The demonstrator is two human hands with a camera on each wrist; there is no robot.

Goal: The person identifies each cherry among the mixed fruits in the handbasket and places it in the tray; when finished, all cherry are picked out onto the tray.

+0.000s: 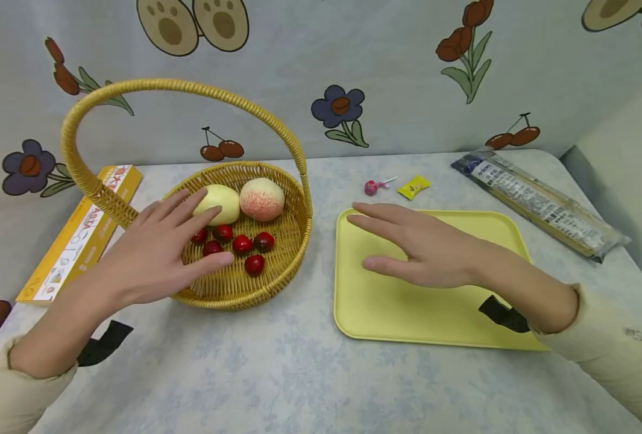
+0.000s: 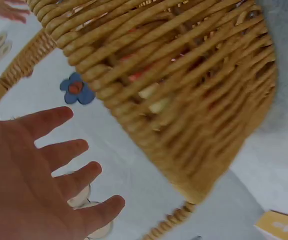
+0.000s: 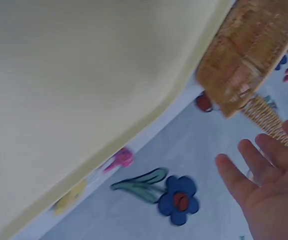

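Sitting on the bench [image 1: 277, 374] at the left, the wicker basket [image 1: 277, 274] is seen with its tall handle [image 1: 152, 85] arched above it. Inside it a pale yellow fruit [image 1: 220, 204] and a pink peach [image 1: 262, 199] lie side by side at the back, touching or nearly so, with small red cherries [image 1: 243, 244] scattered in front. One cherry is partly covered by the fingers. The left hand [image 1: 155, 253] is held over the basket's near left rim, fingers straight and spread, nothing gripped; whether the fingertips touch the yellow fruit cannot be told. In the left wrist view the basket's woven wall is blurred and the contents show only as dim patches through the weave.

Just right of the basket a yellow tray [image 1: 386, 313] is laid flat; its near right corner is hidden by the forearm. The right hand [image 1: 424, 247] is spread above the tray, fingers extended, holding nothing. Whether the palm rests on the tray cannot be made out.

Behind the tray a pink lollipop [image 1: 374, 187] and a small yellow sweet [image 1: 413, 187] are seen, blurred in the right wrist view. A long clear packet [image 1: 538, 202] lies at the far right, a yellow box [image 1: 82, 232] at the far left, partly masked by the handle.
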